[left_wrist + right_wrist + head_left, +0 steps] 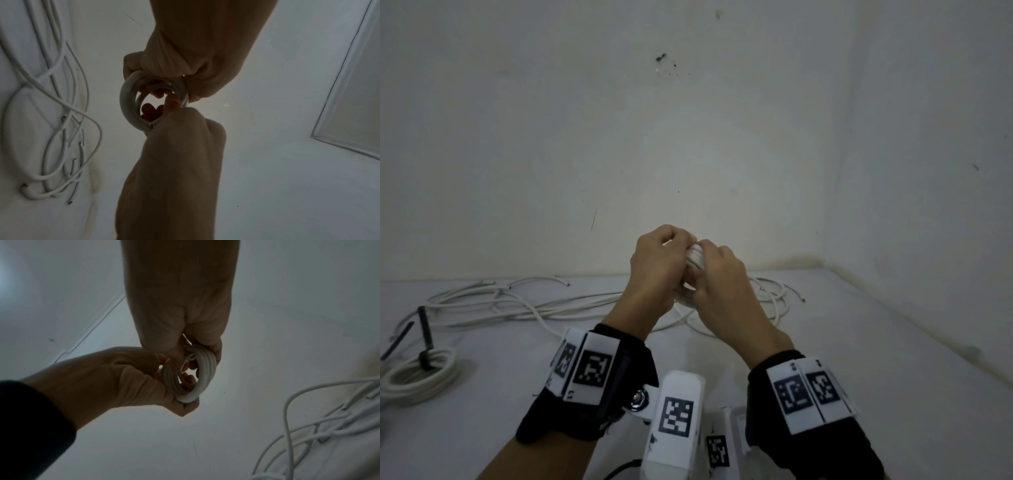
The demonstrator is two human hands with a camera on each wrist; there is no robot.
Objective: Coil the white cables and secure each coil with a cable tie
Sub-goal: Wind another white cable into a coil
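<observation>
Both hands up above the tabletop (859,342), w/ a small coil (695,257) of white cable gripped between them. Left hand (654,270) has fingers curled round the coil's left side; right hand (717,277) has fingers curled over the right side & top, thumb tucked in. Hands touch each other at the coil.

Left wrist view: coil (131,100) seen as a ring of several turns, fingertips (153,110) showing thru its centre. Right wrist view: coil (203,374) stands on edge, approx 4 turns stacked side by side, left hand (123,378) cupping it from below, right hand (185,318) pinching from above.

Behind the hands, loose cables (517,301) sprawl over the tabletop, ends bare. Near left edge lies a finished coil (417,377), closed w/ a black tie (426,337) whose tail sticks up. A second black tie (397,341) lies just beside it, apart from any cable.
</observation>
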